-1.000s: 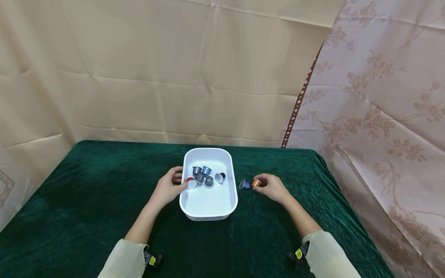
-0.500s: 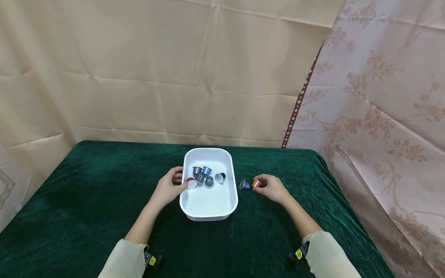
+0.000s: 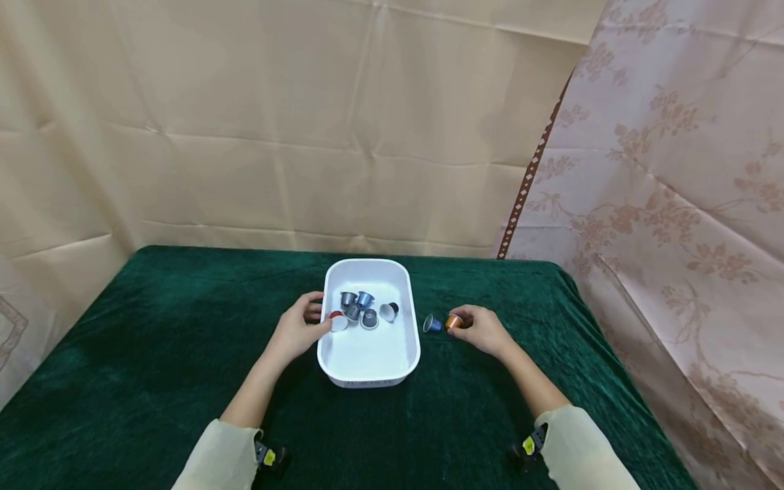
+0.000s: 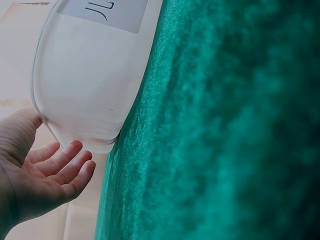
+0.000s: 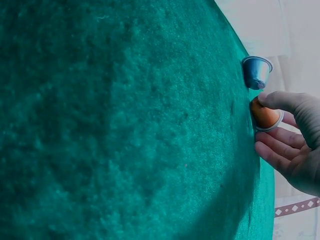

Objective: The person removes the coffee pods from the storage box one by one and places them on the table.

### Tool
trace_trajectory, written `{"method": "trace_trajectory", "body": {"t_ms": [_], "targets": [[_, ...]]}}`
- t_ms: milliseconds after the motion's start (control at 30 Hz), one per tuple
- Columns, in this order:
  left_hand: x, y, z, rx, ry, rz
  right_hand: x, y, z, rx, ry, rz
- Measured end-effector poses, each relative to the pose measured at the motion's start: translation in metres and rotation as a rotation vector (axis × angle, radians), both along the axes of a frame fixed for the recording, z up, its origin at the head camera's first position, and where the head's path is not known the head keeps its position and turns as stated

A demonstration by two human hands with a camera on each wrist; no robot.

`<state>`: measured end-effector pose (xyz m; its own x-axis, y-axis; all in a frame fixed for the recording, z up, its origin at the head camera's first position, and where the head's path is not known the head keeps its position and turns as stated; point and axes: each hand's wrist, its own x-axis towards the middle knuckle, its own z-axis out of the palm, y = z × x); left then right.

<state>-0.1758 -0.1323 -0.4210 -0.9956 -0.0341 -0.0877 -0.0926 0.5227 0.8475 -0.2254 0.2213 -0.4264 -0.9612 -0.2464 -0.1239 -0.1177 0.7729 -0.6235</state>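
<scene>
A white plastic tub (image 3: 367,361) stands on the green cloth and holds several coffee capsules, among them a red one (image 3: 338,322), a light blue one (image 3: 365,299) and grey ones. My left hand (image 3: 298,330) grips the tub's left side, thumb over the rim and fingers along the outer wall, as the left wrist view shows. To the tub's right, my right hand (image 3: 486,333) pinches an orange coffee capsule (image 5: 265,116) between thumb and fingers, low at the cloth. Beside it lies a dark blue capsule (image 3: 433,324), tipped on its side.
Dark green velvety cloth (image 3: 153,354) covers the table. A beige curtain (image 3: 275,136) hangs behind it, and a pink flowered curtain (image 3: 686,204) hangs on the right. A label (image 4: 107,12) with dark marks is on the tub's outer wall.
</scene>
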Motion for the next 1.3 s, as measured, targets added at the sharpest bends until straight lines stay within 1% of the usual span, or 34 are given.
{"method": "trace_trajectory", "body": {"t_ms": [433, 733, 1033, 1300], "targets": [[-0.001, 0.000, 0.001, 0.007, -0.010, -0.005, 0.002, 0.000, 0.002, -0.008, -0.001, 0.005], [0.000, 0.000, -0.001, 0.008, 0.003, -0.002, 0.002, 0.002, 0.002, -0.015, 0.010, 0.006], [0.000, 0.000, -0.002, 0.012, -0.005, 0.007, 0.004, 0.004, 0.007, -0.013, 0.014, 0.004], [0.001, 0.000, -0.001, 0.008, -0.005, 0.006, 0.003, 0.005, 0.013, 0.005, 0.041, 0.001]]}}
